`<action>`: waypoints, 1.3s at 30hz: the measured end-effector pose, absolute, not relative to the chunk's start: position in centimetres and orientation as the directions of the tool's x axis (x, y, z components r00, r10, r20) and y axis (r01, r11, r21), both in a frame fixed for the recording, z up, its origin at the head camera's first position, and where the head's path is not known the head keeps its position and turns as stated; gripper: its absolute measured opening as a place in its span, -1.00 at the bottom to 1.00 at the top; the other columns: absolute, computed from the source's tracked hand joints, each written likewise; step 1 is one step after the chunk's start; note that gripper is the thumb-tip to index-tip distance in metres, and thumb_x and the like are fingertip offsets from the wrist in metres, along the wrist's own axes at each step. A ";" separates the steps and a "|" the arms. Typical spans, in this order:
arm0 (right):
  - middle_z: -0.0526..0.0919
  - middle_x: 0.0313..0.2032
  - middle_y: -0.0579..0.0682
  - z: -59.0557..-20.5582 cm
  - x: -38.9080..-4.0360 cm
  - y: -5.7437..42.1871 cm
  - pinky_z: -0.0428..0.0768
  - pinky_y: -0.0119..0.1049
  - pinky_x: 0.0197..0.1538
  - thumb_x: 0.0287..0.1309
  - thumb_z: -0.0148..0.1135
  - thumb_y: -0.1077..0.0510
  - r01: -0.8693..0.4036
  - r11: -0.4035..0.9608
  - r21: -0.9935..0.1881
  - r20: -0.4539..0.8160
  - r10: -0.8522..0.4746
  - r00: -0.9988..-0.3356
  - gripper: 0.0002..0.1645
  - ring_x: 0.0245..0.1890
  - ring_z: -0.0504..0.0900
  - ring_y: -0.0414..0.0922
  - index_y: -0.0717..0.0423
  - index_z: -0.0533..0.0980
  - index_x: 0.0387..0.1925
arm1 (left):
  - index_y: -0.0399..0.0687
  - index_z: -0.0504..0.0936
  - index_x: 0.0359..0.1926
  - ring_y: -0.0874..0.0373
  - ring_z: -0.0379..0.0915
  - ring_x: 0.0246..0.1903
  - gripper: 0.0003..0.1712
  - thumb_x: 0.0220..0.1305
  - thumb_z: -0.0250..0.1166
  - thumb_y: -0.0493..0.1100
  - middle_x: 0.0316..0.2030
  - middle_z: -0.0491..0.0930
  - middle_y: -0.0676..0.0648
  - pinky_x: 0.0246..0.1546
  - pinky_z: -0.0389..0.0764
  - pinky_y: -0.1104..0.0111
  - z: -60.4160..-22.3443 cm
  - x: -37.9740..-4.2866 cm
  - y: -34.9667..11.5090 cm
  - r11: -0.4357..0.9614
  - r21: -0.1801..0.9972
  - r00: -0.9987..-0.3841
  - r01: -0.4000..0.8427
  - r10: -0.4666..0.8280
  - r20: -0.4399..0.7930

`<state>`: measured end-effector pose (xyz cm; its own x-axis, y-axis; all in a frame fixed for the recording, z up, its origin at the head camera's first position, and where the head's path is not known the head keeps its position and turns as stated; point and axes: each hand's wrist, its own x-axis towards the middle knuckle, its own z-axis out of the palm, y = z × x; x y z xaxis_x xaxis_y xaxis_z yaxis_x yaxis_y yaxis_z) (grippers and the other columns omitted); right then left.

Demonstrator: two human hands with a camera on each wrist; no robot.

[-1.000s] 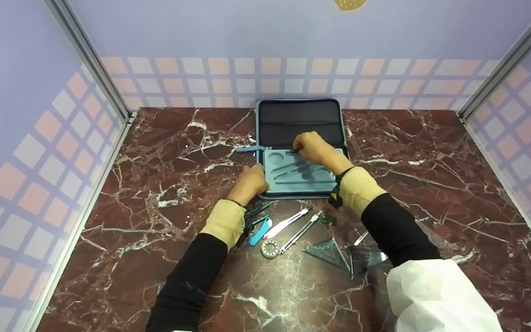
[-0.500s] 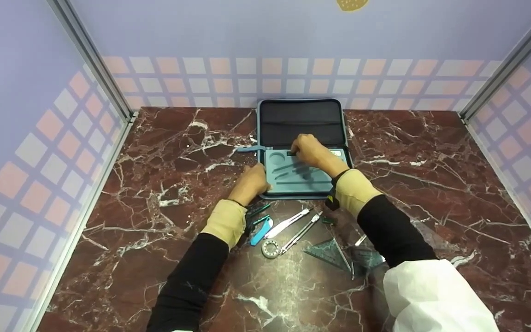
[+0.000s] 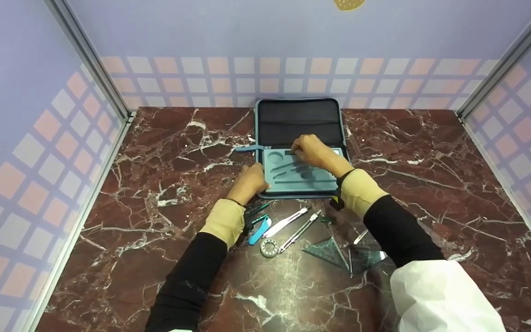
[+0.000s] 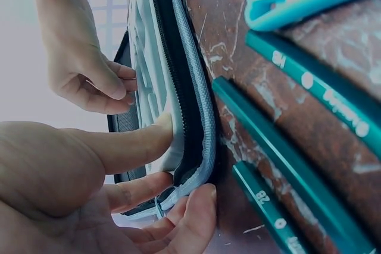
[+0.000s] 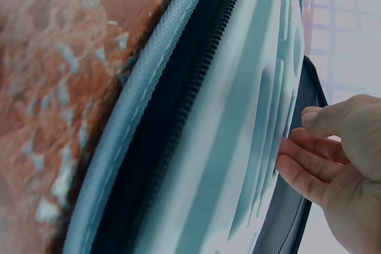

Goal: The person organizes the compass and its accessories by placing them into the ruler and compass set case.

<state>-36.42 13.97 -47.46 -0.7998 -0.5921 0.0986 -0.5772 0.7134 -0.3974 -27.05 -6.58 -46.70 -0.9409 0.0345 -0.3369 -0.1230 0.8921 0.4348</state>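
Observation:
A blue zip case (image 3: 298, 109) lies open at the back, its dark lid raised towards the wall. Its lower half holds a pale blue insert (image 3: 300, 186) with shaped recesses. My left hand (image 3: 249, 181) grips the case's front left corner, thumb on the insert and fingers round the zipped edge (image 4: 205, 147). Over the insert's back part, my right hand (image 3: 314, 150) touches it with bent fingertips (image 5: 284, 162) beside a dark slot (image 3: 287, 151); the thumb stands apart from them, and nothing shows between. A white piece (image 3: 338, 151) shows in the back right recess.
Green pencils (image 4: 292, 165), a blue and white piece (image 3: 260, 231), two metal compasses (image 3: 297, 233), a numbered ring (image 3: 269, 248) and a clear set square (image 3: 329, 252) lie in front of the case. A blue strap (image 3: 247, 149) sticks out left.
My right hand has shifted slightly left and down over the insert, and the white piece at the back right has come into view. My left hand keeps its hold on the corner.

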 end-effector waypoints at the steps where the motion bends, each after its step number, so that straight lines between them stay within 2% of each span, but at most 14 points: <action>1: 0.72 -0.09 0.31 -47.4 -36.3 14.1 0.63 0.03 0.05 0.34 0.12 0.40 -0.584 0.706 -0.400 0.110 -0.596 -0.796 -0.74 -0.04 0.68 0.20 0.39 0.70 -0.09 | -0.19 0.45 0.35 -0.35 0.35 0.29 -0.36 0.36 0.43 -0.09 0.31 0.40 -0.37 0.29 0.39 -0.06 -46.7 -27.0 -6.6 0.892 0.437 -0.942 -0.119 0.036 -0.332; 7: 0.69 -0.14 0.30 -46.8 -35.2 15.3 0.63 0.02 0.02 0.37 0.17 0.38 -0.607 0.660 -0.443 0.161 -0.607 -0.778 -0.77 -0.10 0.68 0.18 0.39 0.70 -0.09 | -0.20 0.45 0.35 -0.34 0.35 0.31 -0.36 0.35 0.44 -0.11 0.31 0.41 -0.38 0.31 0.39 -0.05 -46.8 -27.0 -6.7 0.889 0.445 -0.948 -0.107 0.044 -0.316; 15: 0.71 -0.10 0.28 -45.8 -33.6 17.4 0.64 0.03 0.01 0.36 0.24 0.37 -0.609 0.635 -0.476 0.175 -0.610 -0.773 -0.79 -0.09 0.69 0.16 0.38 0.69 -0.05 | -0.21 0.47 0.30 -0.34 0.34 0.30 -0.41 0.35 0.44 -0.11 0.29 0.40 -0.38 0.31 0.38 -0.05 -46.7 -27.0 -6.7 0.886 0.447 -0.945 -0.125 0.030 -0.325; 21: 0.73 -0.22 0.21 -45.6 -31.7 18.7 0.66 0.00 -0.14 0.29 0.33 0.35 -0.654 0.600 -0.461 0.212 -0.641 -0.738 -0.83 -0.26 0.68 0.10 0.36 0.70 -0.12 | -0.23 0.48 0.28 -0.32 0.36 0.29 -0.41 0.34 0.45 -0.12 0.28 0.42 -0.38 0.28 0.42 -0.04 -46.7 -26.9 -6.7 0.884 0.452 -0.947 -0.116 0.039 -0.319; 29: 0.72 -0.23 0.16 -45.0 -28.2 20.1 0.64 -0.04 -0.24 0.27 0.37 0.34 -0.717 0.535 -0.447 0.232 -0.705 -0.670 -0.84 -0.31 0.67 0.07 0.33 0.70 -0.13 | -0.21 0.45 0.34 -0.32 0.34 0.31 -0.37 0.35 0.44 -0.12 0.33 0.36 -0.40 0.29 0.40 -0.05 -46.6 -27.0 -6.6 0.881 0.457 -0.944 -0.120 0.042 -0.327; 35: 0.73 -0.18 0.13 -44.5 -25.8 20.7 0.65 -0.03 -0.17 0.28 0.39 0.29 -0.725 0.542 -0.426 0.203 -0.724 -0.660 -0.81 -0.25 0.70 0.08 0.30 0.70 -0.10 | -0.22 0.47 0.32 -0.35 0.34 0.30 -0.38 0.33 0.46 -0.13 0.31 0.39 -0.40 0.27 0.41 -0.07 -46.7 -27.1 -6.7 0.878 0.462 -0.945 -0.122 0.039 -0.324; 39: 0.72 -0.16 0.12 -44.5 -24.3 21.1 0.65 0.01 0.01 0.23 0.42 0.28 -0.719 0.562 -0.410 0.179 -0.723 -0.667 -0.77 -0.15 0.71 0.12 0.29 0.70 -0.08 | -0.25 0.49 0.29 -0.35 0.36 0.28 -0.40 0.31 0.46 -0.15 0.27 0.43 -0.39 0.25 0.43 -0.07 -46.7 -27.0 -6.7 0.878 0.465 -0.948 -0.111 0.047 -0.314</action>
